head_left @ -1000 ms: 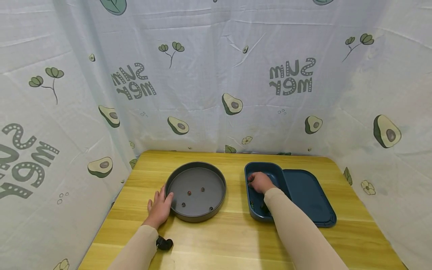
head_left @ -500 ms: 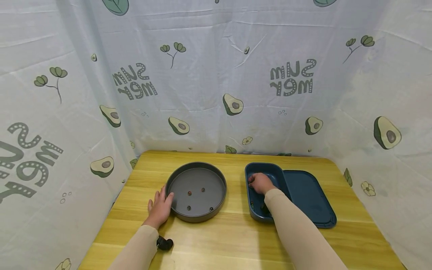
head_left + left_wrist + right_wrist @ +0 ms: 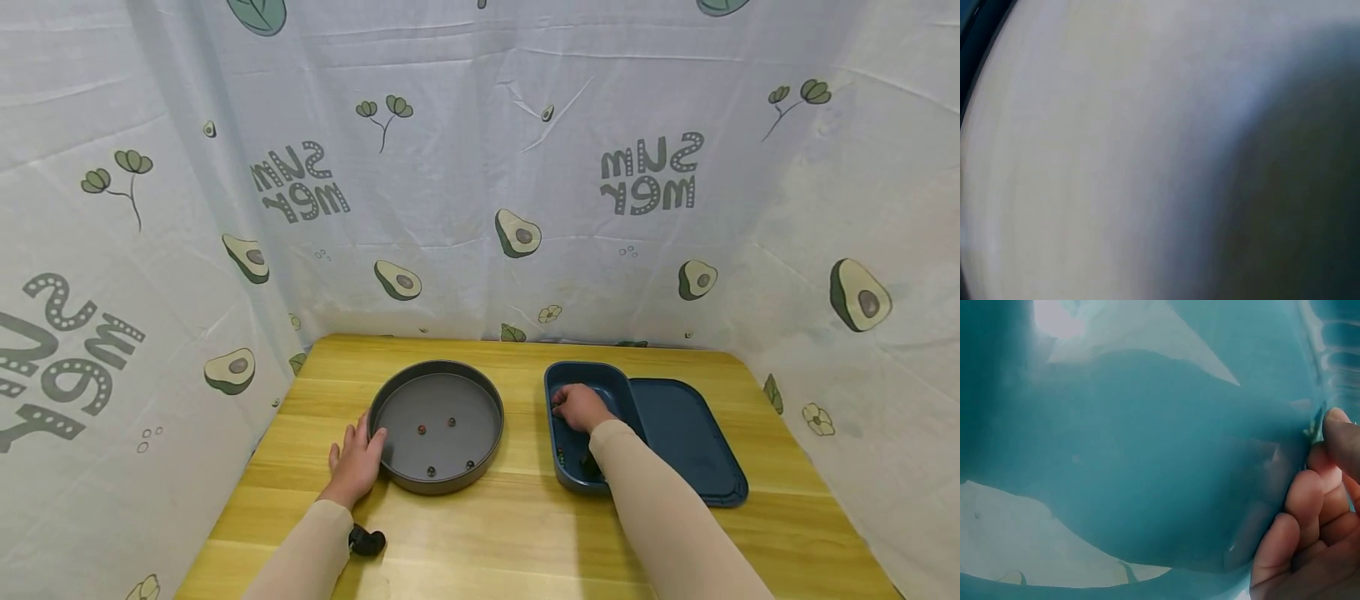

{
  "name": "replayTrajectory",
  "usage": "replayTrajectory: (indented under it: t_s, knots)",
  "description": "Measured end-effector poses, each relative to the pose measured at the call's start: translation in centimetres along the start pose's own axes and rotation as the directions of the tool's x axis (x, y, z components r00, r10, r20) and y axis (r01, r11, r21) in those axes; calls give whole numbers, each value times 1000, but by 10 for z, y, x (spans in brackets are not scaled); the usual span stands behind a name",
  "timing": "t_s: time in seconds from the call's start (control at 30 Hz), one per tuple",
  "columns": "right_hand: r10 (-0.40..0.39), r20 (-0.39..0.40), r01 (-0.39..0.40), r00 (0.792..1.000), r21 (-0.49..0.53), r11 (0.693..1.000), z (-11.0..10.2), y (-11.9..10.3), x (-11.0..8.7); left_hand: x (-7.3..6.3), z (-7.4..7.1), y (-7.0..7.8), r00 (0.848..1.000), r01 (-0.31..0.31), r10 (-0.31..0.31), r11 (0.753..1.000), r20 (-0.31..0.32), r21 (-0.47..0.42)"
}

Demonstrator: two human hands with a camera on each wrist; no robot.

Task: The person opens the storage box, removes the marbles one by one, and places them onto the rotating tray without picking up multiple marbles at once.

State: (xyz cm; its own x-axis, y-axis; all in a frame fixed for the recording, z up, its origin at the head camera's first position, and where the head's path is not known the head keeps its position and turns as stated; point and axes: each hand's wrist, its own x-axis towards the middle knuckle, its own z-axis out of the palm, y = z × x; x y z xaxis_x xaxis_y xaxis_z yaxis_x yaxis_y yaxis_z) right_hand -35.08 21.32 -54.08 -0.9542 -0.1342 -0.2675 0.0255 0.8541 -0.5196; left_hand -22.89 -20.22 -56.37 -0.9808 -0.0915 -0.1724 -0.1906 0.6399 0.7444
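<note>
My left hand (image 3: 357, 461) rests at the left side of a round dark grey pan (image 3: 442, 485), its thumb over the rim and its fingers spread outside. Several small marbles, among them a reddish one (image 3: 422, 430), lie on the pan's floor. My right hand (image 3: 581, 406) reaches into a deep blue rectangular container (image 3: 564, 478), at its left wall. Seen from the right wrist, the thumb and curled fingers pinch a small clear marble with greenish-yellow flecks (image 3: 1310, 430), partly hidden by the fingertips. Another greenish marble (image 3: 560, 456) sits nearer the container's front left.
A flat blue lid (image 3: 686, 437) lies right of the container, against its side. Both stand on a wooden table (image 3: 480, 542), with a printed curtain (image 3: 450, 208) behind. A black wrist camera (image 3: 367, 542) shows at the left sleeve. The left wrist view is mostly a blurred pale surface.
One marble near the front of the pan has rolled rightward and slightly toward the front wall. Both hands have stayed almost in place.
</note>
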Motion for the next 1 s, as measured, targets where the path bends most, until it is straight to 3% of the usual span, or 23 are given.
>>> replayTrajectory:
  t_s: [0.67,1.0]
  knots:
    - [-4,-143,14,990,69,998,-15,-3,-16,3,2,-7,1000,-8,8,1000,-5,-14]
    - [-49,-203,77,978,128,989,-21,-15,-24,5,4,-10,1000,-12,12,1000,0,-16]
